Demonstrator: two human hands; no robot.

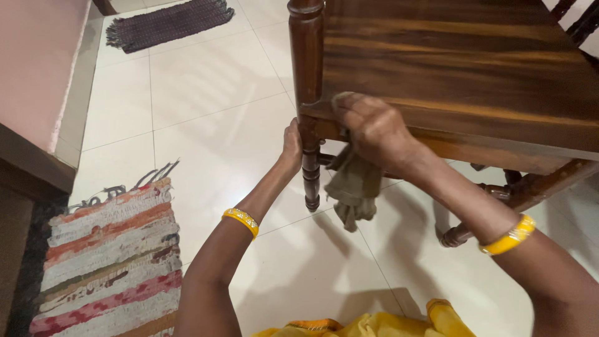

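A dark wooden chair [462, 56] fills the upper right, its turned front leg [310, 175] standing on the white tile floor. My left hand [291, 145] grips that leg from the left side, just below the seat. My right hand [373, 128] presses an olive-green cloth [354, 187] against the front edge of the seat near the corner. Most of the cloth hangs loose below my hand. Each wrist carries a yellow bangle.
A striped multicoloured rug [112, 249] lies at the lower left. At the top, on the tiles, is a dark woven mat [168, 24]. Pink furniture [34, 68] runs along the left edge. More chair legs and rungs [499, 200] show at the right.
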